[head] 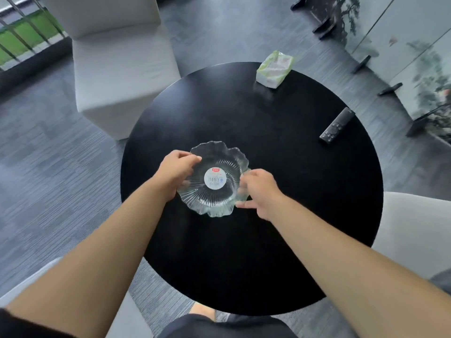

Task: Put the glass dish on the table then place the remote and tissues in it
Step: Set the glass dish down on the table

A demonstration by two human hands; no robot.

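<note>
A clear ribbed glass dish (214,198) with a wavy rim and a round white sticker in its middle is over the left-centre of the round black table (268,228). My left hand (174,173) grips its left rim and my right hand (257,192) grips its right rim. Whether the dish rests on the tabletop or hovers just above it, I cannot tell. A black remote (337,125) lies near the table's right edge. A green and white pack of tissues (274,69) sits at the table's far edge.
A white chair (117,59) stands beyond the table to the left. Another white seat (415,230) is at the right. A folding screen with dark feet (402,69) stands at the far right. Grey carpet covers the floor.
</note>
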